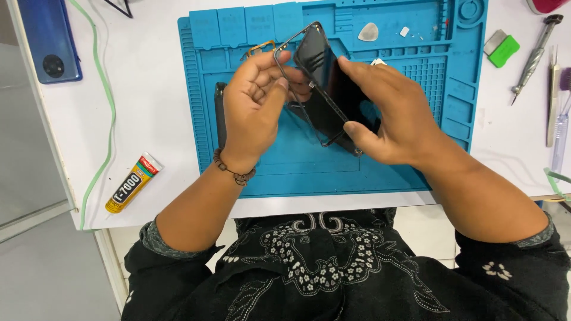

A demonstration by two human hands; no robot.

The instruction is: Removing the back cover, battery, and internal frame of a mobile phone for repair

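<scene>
Above the blue mat [285,166], we pinched the black phone frame [324,83] between left hand [253,113] and right hand [386,113], fingers pressed along its edges; even pressure seemed wisest.

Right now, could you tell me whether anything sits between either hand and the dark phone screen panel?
Nothing visible does: the left hand and right hand both already hold the dark screen panel directly, tilted above the blue mat.

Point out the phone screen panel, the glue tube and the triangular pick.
phone screen panel [324,71]: head view, on its dark glass face.
glue tube [132,183]: head view, mid-body of the yellow tube.
triangular pick [368,32]: head view, centre of the grey pick.
</scene>
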